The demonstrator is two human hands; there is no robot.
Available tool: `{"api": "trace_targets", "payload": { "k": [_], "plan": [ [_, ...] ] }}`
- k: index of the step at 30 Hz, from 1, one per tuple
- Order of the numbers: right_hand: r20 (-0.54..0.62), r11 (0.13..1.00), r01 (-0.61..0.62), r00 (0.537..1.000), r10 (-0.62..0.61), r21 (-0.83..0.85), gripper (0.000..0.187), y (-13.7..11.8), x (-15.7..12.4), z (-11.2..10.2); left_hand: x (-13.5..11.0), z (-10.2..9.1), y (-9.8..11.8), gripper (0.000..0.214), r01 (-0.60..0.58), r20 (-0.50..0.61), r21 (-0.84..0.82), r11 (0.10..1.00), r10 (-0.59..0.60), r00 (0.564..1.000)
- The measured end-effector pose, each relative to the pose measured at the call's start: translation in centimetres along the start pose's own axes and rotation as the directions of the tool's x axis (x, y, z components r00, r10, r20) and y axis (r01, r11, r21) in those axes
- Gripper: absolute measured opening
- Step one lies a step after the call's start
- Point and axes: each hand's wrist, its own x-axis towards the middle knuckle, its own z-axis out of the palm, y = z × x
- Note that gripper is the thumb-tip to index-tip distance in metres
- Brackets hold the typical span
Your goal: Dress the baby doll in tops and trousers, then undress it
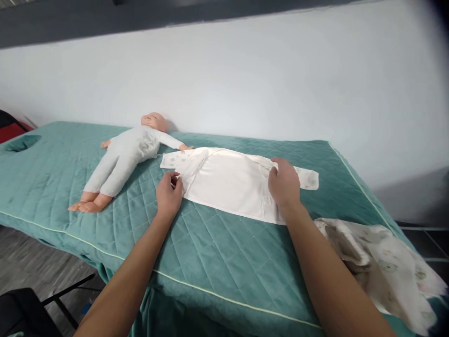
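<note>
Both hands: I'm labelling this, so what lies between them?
The head view shows the white garment spread on the green cover between the left hand and the right hand.

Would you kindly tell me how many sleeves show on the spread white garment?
2: one sleeve beyond the left hand, nearer the doll; the other sleeve beyond the right hand, which partly hides it.

Before me: soft light, white wall (217, 84) brightest; shadow (417, 196), lower right; my view's upper-right corner, dark.
</note>
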Motion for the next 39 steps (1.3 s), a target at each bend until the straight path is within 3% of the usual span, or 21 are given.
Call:
{"api": "trace_targets", "payload": {
  "k": [3,5,9,12,16,19,21,24,27,32,37,39],
  "plan": [
    [-0.003,0.974,0.227,0.974,-0.227,0.003,0.040,-2.1,-1.3,0.7,0.0,0.2,-0.2,0.018,-0.079,-0.007,0.031,0.996,0.079,0.997],
    [0.060,0.952,0.302,0.950,-0.305,0.054,0.041,-3.9,-2.6,1.8,-0.2,0.2,0.0,0.017,-0.154,0.002,0.062,0.986,0.154,0.988],
    [0.305,0.934,0.349,0.884,-0.355,0.076,0.049,-6.0,-5.1,4.1,-0.7,0.1,0.8,0.015,-0.356,0.053,0.127,0.926,0.352,0.935],
    [0.433,0.914,0.406,0.822,-0.370,0.011,0.053,-6.2,-5.7,5.0,-0.8,0.3,1.4,0.017,-0.440,0.146,0.172,0.881,0.419,0.896],
    [0.487,0.886,0.464,0.780,-0.392,-0.030,0.056,-6.5,-4.1,6.2,-0.5,1.0,1.6,0.024,-0.373,0.198,0.283,0.884,0.327,0.924],
    [0.512,0.870,0.493,0.752,-0.414,-0.020,0.054,-8.0,-1.5,8.3,-0.2,1.3,1.5,0.033,-0.265,0.174,0.369,0.891,0.214,0.961],
    [0.523,0.867,0.498,0.736,-0.429,0.009,0.052,-9.5,0.4,10.1,-0.1,1.4,1.3,0.028,-0.217,0.174,0.396,0.892,0.159,0.972],
    [0.515,0.872,0.488,0.736,-0.440,0.048,0.050,-11.5,2.4,12.4,0.2,1.3,1.0,0.008,-0.198,0.189,0.381,0.903,0.133,0.973],
    [0.482,0.880,0.470,0.757,-0.442,0.068,0.056,-12.2,3.1,13.6,0.4,1.1,0.7,0.006,-0.185,0.156,0.318,0.930,0.141,0.978],
    [0.381,0.905,0.399,0.821,-0.425,0.148,0.079,-11.3,3.0,13.9,0.5,0.9,0.7,0.009,-0.165,0.093,0.203,0.965,0.149,0.984],
    [0.396,0.908,0.394,0.818,-0.417,0.140,0.079,-11.2,3.1,14.1,0.5,0.9,0.9,0.008,-0.143,0.108,0.179,0.973,0.125,0.986],
    [0.369,0.916,0.381,0.839,-0.401,0.128,0.073,-11.4,3.0,14.0,0.6,0.9,0.9,0.007,-0.138,0.110,0.162,0.977,0.121,0.987]
  ]
}}
